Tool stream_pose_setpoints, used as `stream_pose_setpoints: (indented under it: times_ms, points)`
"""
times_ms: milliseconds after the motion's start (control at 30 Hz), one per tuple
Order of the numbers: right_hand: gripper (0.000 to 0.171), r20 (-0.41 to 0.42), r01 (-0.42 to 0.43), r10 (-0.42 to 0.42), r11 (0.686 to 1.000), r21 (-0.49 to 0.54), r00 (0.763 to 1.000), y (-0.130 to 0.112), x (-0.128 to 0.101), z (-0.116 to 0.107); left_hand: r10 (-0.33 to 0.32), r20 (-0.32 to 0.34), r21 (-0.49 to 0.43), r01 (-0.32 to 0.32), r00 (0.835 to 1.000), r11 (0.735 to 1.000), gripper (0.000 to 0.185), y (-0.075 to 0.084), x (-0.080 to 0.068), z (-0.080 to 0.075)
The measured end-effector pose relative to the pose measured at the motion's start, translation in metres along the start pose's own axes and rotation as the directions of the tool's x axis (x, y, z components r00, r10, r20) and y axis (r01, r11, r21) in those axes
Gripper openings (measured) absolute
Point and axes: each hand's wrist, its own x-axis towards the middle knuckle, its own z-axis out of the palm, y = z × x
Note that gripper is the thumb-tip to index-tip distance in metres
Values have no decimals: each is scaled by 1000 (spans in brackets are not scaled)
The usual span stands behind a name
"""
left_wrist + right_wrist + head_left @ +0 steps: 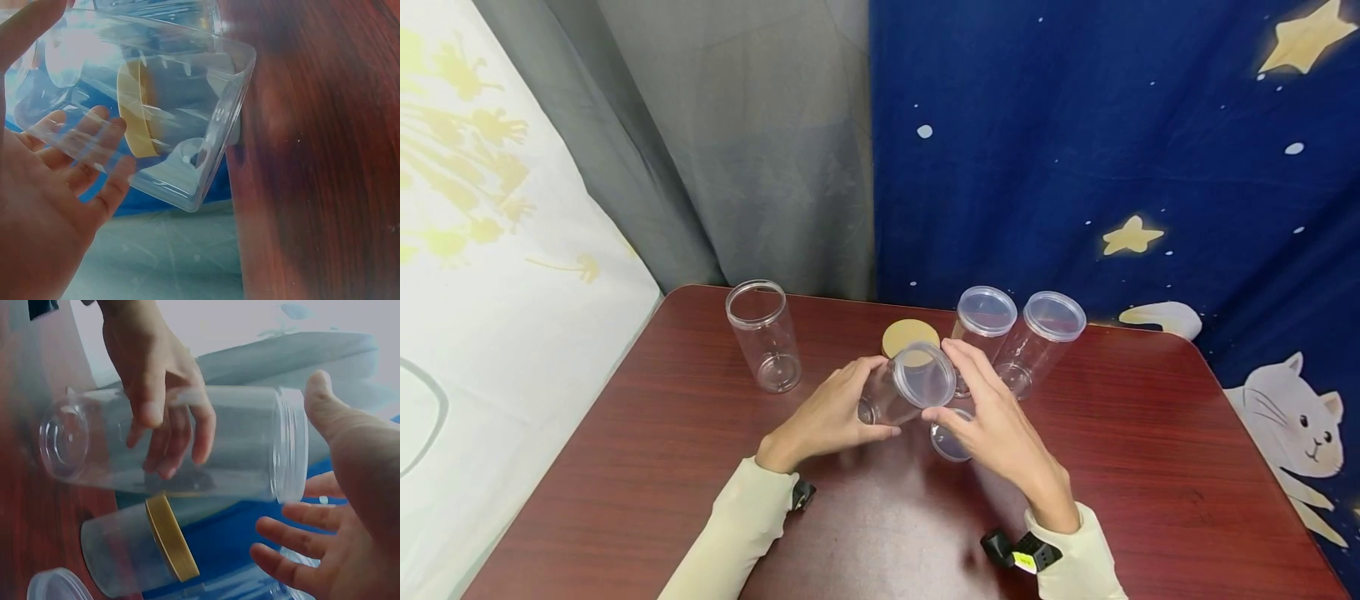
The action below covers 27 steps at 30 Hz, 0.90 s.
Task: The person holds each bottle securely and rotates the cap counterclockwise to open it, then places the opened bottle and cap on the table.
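Overhead, a dark reddish wood-grain surface (1150, 467) with rounded corners fills the near part of the scene, glossy enough to catch a pale reflection near the person's sleeves. Behind it hang two curtains: a grey one (760, 142) on the far left and a deep blue one (1075, 142) on the right, printed with yellow stars, white dots and a white cat at the right edge. A white cloth with yellow figures (482, 233) slopes down along the left side.

Above the middle of the surface, the left hand (827, 417) grips a clear plastic jar (904, 388) around its body, fingers curled round it, holding it tilted on its side with the capped end toward the right. The right hand (992, 412) is at that capped end, fingers spread and lightly bent around the clear lid (925, 375) (whether they actually pinch it cannot be told).

A loose clear lid (949, 442) lies flat on the surface just under the right hand. Far left stands an open clear jar (763, 336). Far right stand two lidded clear jars (1033, 342), touching side by side, with a yellow-lidded jar (910, 336) beside them, behind the held one
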Motion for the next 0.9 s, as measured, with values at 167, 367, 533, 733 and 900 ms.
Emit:
stream_pose_setpoints:
  times_ms: [167,367,533,733,900]
  points:
    - [83,-44,-7,4,999,-53,999,-6,-1,5,23,-4,41,-22,1000,999,88,1,1,1]
    - [83,-80,-27,20,997,-78,997,-9,-1,10,54,-18,84,-53,998,995,87,1,1,1]
    - [83,-108,-40,32,996,-76,994,-10,-1,12,72,-21,104,-69,997,992,85,3,1,1]
    - [81,-126,-49,36,994,-99,991,-11,-1,12,86,-13,122,-84,996,989,83,4,1,1]
    - [80,-134,-33,17,992,-123,991,-12,-1,12,85,-3,123,-84,996,989,82,4,0,0]
